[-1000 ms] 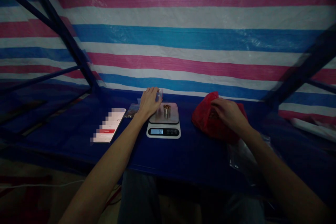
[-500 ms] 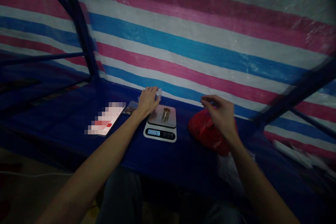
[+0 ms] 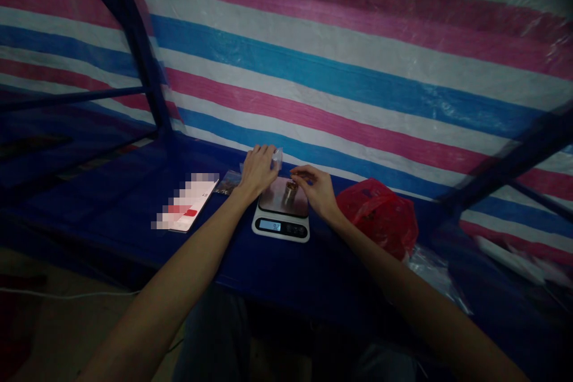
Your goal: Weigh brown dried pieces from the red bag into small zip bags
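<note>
The digital scale (image 3: 280, 228) display, lower centre, seems to read 9.7; the white slip's (image 3: 184, 202) print is pixelated, unreadable.

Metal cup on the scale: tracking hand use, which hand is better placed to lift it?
Probably the right hand: its fingertips are at the cup, while the left hand holds a clear plastic bag.

One left hand (image 3: 258, 171), one right hand (image 3: 316, 189), one digital scale (image 3: 281, 228), one metal cup (image 3: 290, 190), one red plastic bag (image 3: 378, 218) and one phone (image 3: 185, 203).

A single head-worn camera looks forward and down, close above the left hand (image 3: 258, 172) and right hand (image 3: 316, 188), toward the blue surface (image 3: 102, 209) and striped tarpaulin (image 3: 340, 71)
</note>
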{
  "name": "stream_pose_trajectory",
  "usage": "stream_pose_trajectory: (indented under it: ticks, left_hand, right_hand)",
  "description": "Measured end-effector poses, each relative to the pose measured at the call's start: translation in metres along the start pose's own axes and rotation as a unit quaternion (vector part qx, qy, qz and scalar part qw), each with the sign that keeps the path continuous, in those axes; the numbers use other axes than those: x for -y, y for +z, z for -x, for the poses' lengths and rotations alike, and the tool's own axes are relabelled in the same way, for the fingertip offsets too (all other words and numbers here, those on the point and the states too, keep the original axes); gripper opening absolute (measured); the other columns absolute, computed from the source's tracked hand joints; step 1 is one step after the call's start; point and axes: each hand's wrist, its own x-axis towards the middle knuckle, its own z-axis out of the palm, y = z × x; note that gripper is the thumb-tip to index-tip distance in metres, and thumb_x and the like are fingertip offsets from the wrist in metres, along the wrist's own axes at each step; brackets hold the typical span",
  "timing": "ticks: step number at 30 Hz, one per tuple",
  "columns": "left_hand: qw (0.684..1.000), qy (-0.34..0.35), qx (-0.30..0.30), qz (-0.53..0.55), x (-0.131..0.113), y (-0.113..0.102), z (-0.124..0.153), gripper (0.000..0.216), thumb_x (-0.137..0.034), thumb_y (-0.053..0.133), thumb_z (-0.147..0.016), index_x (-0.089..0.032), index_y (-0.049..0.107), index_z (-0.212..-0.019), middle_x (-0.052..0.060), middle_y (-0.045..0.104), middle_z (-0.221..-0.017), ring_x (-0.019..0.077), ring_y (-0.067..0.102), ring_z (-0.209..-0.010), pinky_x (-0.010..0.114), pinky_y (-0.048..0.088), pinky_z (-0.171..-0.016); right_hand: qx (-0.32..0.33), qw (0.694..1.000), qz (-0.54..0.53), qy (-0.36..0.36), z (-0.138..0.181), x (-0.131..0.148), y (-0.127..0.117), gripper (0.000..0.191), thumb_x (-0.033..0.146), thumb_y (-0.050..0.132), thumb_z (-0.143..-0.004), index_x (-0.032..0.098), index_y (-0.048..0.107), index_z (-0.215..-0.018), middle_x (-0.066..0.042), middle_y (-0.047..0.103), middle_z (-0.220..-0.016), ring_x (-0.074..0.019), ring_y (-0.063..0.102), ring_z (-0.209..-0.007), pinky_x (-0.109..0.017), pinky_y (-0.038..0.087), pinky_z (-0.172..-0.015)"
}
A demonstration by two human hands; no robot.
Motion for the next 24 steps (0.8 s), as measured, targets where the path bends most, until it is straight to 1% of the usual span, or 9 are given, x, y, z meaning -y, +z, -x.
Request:
stream_pose_trajectory:
  ticks: [5, 8, 11, 14, 18, 21, 23, 24]
  left_hand:
    - [1.000, -0.005, 0.003, -0.009, -0.001, 0.000, 0.000, 0.026, -0.023, 0.049, -0.092, -0.019, 0.058, -0.116, 0.009, 0.067, -0.112, 0.0291, 0.056, -0.109, 0.041, 0.045, -0.091]
    - [1.000, -0.007, 0.001, -0.009, 0.000, 0.001, 0.000, 0.026, -0.023, 0.050, -0.092, -0.019, 0.058, -0.116, 0.009, 0.068, -0.113, 0.0293, 0.056, -0.109, 0.041, 0.045, -0.091]
    - [1.000, -0.005, -0.004, -0.005, 0.001, 0.001, 0.000, 0.026, -0.023, 0.051, -0.091, -0.019, 0.058, -0.116, 0.009, 0.068, -0.112, 0.0293, 0.056, -0.108, 0.041, 0.045, -0.090]
    - [1.000, -0.008, -0.002, -0.005, 0.001, 0.001, -0.001, 0.026, -0.023, 0.051, -0.091, -0.018, 0.059, -0.116, 0.009, 0.068, -0.112, 0.0292, 0.056, -0.108, 0.041, 0.045, -0.090]
    - [1.000, -0.010, -0.005, 0.002, 0.001, 0.002, -0.001, 0.026, -0.023, 0.052, -0.091, -0.018, 0.059, -0.116, 0.010, 0.068, -0.113, 0.0295, 0.056, -0.109, 0.041, 0.045, -0.091]
    - [1.000, -0.009, -0.011, 0.002, 0.002, 0.002, -0.001, 0.026, -0.023, 0.053, -0.090, -0.018, 0.059, -0.115, 0.009, 0.068, -0.111, 0.0299, 0.056, -0.108, 0.041, 0.045, -0.090]
    - [1.000, -0.008, -0.012, -0.002, 0.003, 0.002, 0.000, 0.027, -0.022, 0.053, -0.089, -0.018, 0.059, -0.114, 0.010, 0.068, -0.111, 0.0301, 0.057, -0.108, 0.042, 0.046, -0.090]
    - [1.000, -0.008, -0.011, -0.004, 0.003, 0.002, 0.000, 0.027, -0.021, 0.053, -0.088, -0.018, 0.059, -0.114, 0.010, 0.068, -0.111, 0.0301, 0.057, -0.108, 0.042, 0.046, -0.090]
  right_hand:
    - [-0.016, 0.999, 0.021, -0.045, 0.005, -0.001, 0.005, 0.011, 0.020, 0.066, -0.086, 0.021, 0.074, -0.093, -0.005, 0.072, -0.097, -0.0196, 0.068, -0.090, -0.034, 0.054, -0.081]
    - [-0.016, 0.998, 0.026, -0.060, 0.005, 0.001, 0.005, 0.010, 0.020, 0.066, -0.086, 0.022, 0.074, -0.092, -0.005, 0.070, -0.096, -0.0196, 0.066, -0.090, -0.034, 0.053, -0.080]
    - [-0.009, 0.998, 0.018, -0.065, 0.006, 0.003, 0.003, 0.010, 0.019, 0.067, -0.085, 0.022, 0.074, -0.092, -0.005, 0.070, -0.096, -0.0197, 0.066, -0.091, -0.034, 0.053, -0.080]
    - [-0.005, 0.998, 0.034, -0.060, 0.008, 0.001, 0.002, 0.010, 0.021, 0.069, -0.085, 0.023, 0.076, -0.092, -0.005, 0.070, -0.098, -0.0204, 0.065, -0.095, -0.035, 0.052, -0.081]
    - [0.005, 0.997, 0.055, -0.048, 0.010, -0.001, 0.001, 0.015, 0.026, 0.070, -0.087, 0.023, 0.078, -0.100, -0.006, 0.071, -0.104, -0.0207, 0.065, -0.096, -0.034, 0.052, -0.078]
    - [0.021, 0.996, 0.068, -0.059, 0.008, 0.004, -0.004, 0.021, 0.029, 0.067, -0.090, 0.023, 0.076, -0.108, -0.007, 0.070, -0.113, -0.0216, 0.064, -0.106, -0.037, 0.051, -0.089]
    - [0.009, 0.994, 0.082, -0.068, 0.005, 0.010, -0.013, 0.022, 0.029, 0.061, -0.094, 0.024, 0.076, -0.109, -0.007, 0.071, -0.114, -0.0214, 0.063, -0.110, -0.039, 0.049, -0.095]
    - [-0.005, 0.993, 0.090, -0.071, 0.004, 0.013, -0.019, 0.022, 0.029, 0.058, -0.096, 0.024, 0.076, -0.108, -0.007, 0.071, -0.113, -0.0212, 0.063, -0.109, -0.039, 0.048, -0.096]
